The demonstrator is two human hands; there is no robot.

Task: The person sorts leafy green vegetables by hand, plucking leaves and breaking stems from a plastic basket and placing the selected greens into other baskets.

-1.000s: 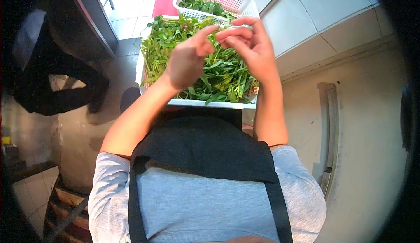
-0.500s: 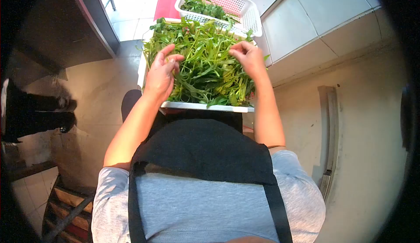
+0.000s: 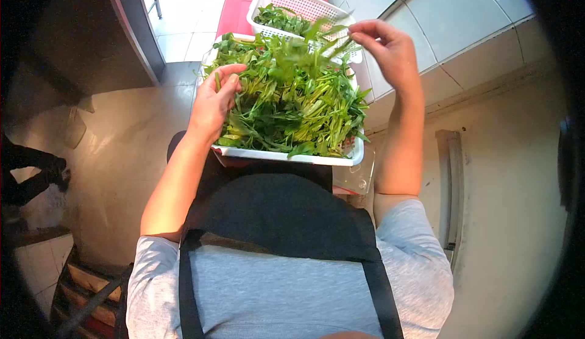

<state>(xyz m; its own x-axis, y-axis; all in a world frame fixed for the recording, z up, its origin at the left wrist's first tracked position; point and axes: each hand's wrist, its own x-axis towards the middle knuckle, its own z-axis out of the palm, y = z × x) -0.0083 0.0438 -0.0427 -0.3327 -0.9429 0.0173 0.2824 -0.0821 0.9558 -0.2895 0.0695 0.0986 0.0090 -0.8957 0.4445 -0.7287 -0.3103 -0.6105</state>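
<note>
Leafy greens (image 3: 304, 107) fill the near basket (image 3: 268, 152); right hand (image 3: 393, 49) pinches a sprig (image 3: 342, 46), half-curled left hand (image 3: 212, 104) a stem (image 3: 217, 82).

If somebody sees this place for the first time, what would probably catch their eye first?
Probably the heap of leafy greens filling the white tray at upper centre. Next, perhaps the right hand, raised near the tray's far right corner and pinching a blurred sprig. Beyond the tray, a white perforated basket holds a smaller pile.

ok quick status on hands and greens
Right hand pinching a sprig; left hand by left edge of tray, grip unclear; greens heaped in tray; nothing visibly blocking.
</note>
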